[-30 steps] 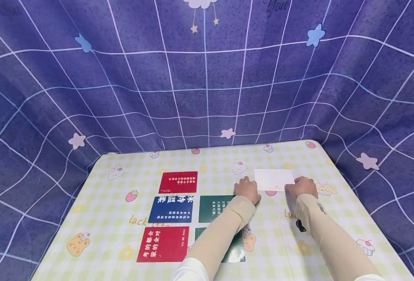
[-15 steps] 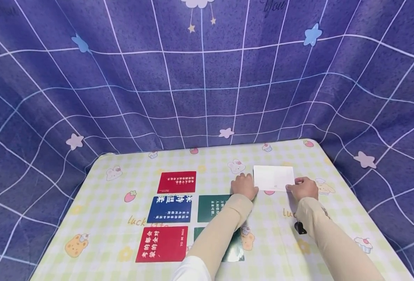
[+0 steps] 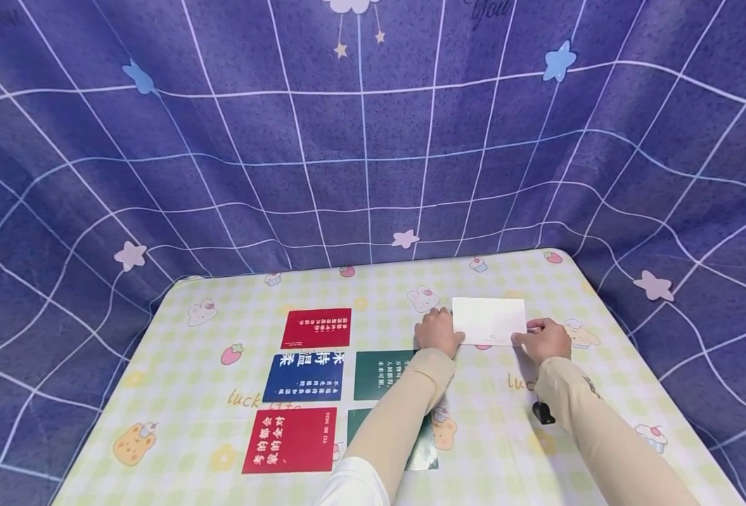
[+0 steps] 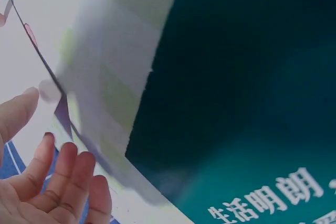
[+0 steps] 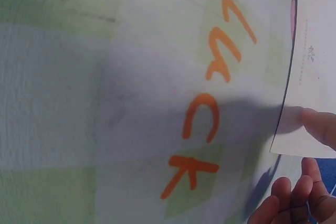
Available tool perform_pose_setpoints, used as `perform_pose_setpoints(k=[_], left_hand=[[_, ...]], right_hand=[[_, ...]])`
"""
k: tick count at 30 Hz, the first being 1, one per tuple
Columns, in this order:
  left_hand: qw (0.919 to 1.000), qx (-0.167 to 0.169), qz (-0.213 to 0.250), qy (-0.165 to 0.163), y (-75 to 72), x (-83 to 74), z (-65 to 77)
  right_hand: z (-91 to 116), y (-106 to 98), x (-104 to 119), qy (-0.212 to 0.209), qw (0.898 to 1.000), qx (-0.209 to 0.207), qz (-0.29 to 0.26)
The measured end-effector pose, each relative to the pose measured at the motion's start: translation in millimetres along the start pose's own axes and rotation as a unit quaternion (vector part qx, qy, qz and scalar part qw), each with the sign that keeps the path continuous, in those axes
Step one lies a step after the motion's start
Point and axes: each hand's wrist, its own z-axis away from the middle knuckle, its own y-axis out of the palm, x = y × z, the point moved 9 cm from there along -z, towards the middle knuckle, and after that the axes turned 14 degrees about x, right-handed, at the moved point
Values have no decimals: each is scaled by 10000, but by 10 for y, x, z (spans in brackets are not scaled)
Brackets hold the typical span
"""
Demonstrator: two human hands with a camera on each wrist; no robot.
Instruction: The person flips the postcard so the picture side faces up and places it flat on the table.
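Observation:
A white card (image 3: 489,321) is held between the two hands above the right half of the table, its pale side facing up. My left hand (image 3: 437,333) pinches its near left corner, the thumb (image 4: 20,109) over the face and the fingers on the other side. At the near right corner, my right hand (image 3: 545,341) grips the card, its thumb (image 5: 320,124) on the face with small print. Left of the left hand lies a green card (image 3: 373,376) with white writing, partly covered by the forearm.
On the table's left half lie a red card (image 3: 317,328), a blue card (image 3: 304,377) and a larger red card (image 3: 290,440). Another dark green card (image 3: 425,450) is partly under the left forearm. A purple curtain (image 3: 373,176) borders the checked tablecloth (image 3: 176,393).
My left hand has moved up against the white card's left edge and taken hold of it. The card's far edge has risen slightly. The other cards stay put.

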Motion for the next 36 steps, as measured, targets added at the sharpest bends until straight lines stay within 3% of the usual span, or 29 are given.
perform_pose_setpoints(k=[8, 18, 21, 24, 28, 32, 36], left_hand=[[9971, 112, 681, 314, -12, 93, -21], [9922, 158, 1145, 463, -96, 196, 27], [9844, 335, 1625, 580, -107, 249, 24], [9702, 605, 2226, 738, -89, 336, 20], [9562, 901, 2619, 944, -47, 450, 18], [9505, 1051, 2722, 1068, -76, 543, 84], [9515, 977, 2658, 1205, -188, 633, 187]], right_hand=[[59, 2, 0, 57, 9997, 137, -179], [118, -8, 42, -61, 9994, 158, -297], [128, -17, 76, -184, 9995, 195, -179], [134, -1, 122, -335, 9989, 318, -21], [149, 77, 177, -491, 9949, 804, 360], [178, 185, 221, -583, 9868, 1322, 730], [223, 254, 313, -788, 9847, 1332, 795]])
